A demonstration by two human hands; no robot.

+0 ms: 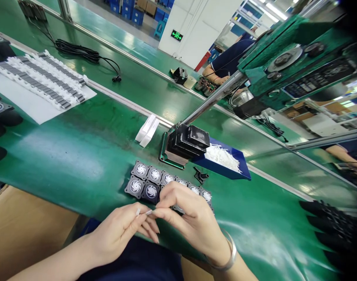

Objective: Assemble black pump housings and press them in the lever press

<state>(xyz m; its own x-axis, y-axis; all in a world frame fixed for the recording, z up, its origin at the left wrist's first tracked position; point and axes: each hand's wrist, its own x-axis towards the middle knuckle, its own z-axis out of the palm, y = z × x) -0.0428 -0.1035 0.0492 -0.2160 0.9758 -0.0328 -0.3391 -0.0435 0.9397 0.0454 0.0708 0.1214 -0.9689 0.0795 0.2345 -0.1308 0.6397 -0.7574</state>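
Note:
My left hand (124, 230) and my right hand (187, 218) meet at the near edge of the green bench, fingertips pinched together. Between them is a tiny white pin (138, 212), held by my left hand; my right fingertips touch something small beside it that I cannot name. Just beyond the hands lie several black square fan parts with white swirl centres (146, 180), laid in two rows. My right hand covers some of them. A silver bangle (229, 257) sits on my right wrist.
A black press block with a metal lever (187, 142) stands behind the parts, next to a blue tray of white pins (225, 158). White strips (147, 130), a sheet with rows of grey clips (40, 80), a black cable (79, 50). Another person sits across the belt (225, 62).

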